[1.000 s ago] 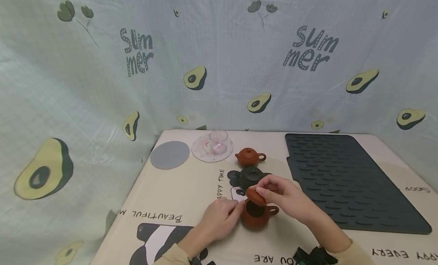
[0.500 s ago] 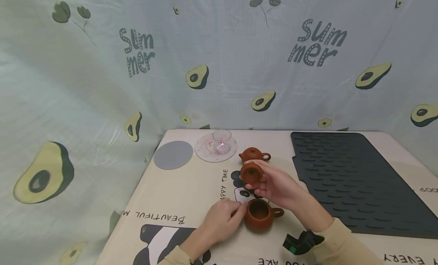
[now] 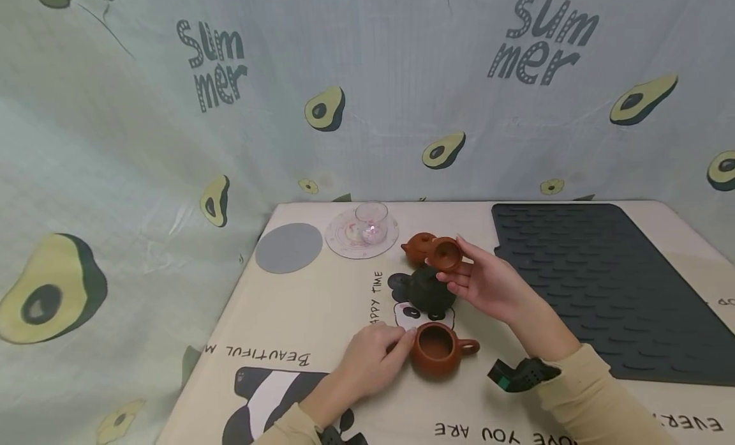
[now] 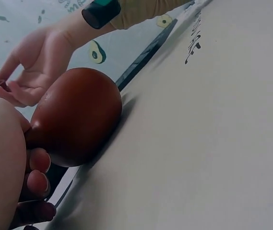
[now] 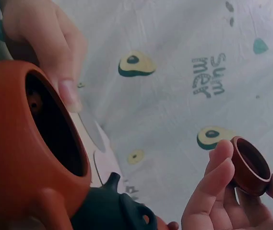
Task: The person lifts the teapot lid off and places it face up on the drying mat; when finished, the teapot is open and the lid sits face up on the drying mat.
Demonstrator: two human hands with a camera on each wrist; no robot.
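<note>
A reddish-brown teapot (image 3: 435, 362) stands on the table without its lid, its opening facing up and its handle pointing right. My left hand (image 3: 373, 359) holds it by the spout side, thumb near the rim; the left wrist view shows curled fingers (image 4: 38, 182) beneath the spout. Beyond the pot, my right hand (image 3: 488, 279) holds a small reddish-brown lid (image 3: 445, 255) above the table, hollow underside turned towards me. A dark teapot (image 3: 429, 290) stands behind the open one. Another brown teapot (image 3: 418, 247) is farther back, partly hidden by the lid.
A black textured mat (image 3: 574, 292) covers the right side of the table. At the back left lie a grey round disc (image 3: 289, 248) and a patterned plate (image 3: 344, 241) bearing a clear glass (image 3: 372, 221). An avocado-print curtain (image 3: 379, 68) hangs behind.
My right hand has lifted the lid off the teapot, turned its underside towards me and carried it back and slightly right. My left hand has stayed at the teapot.
</note>
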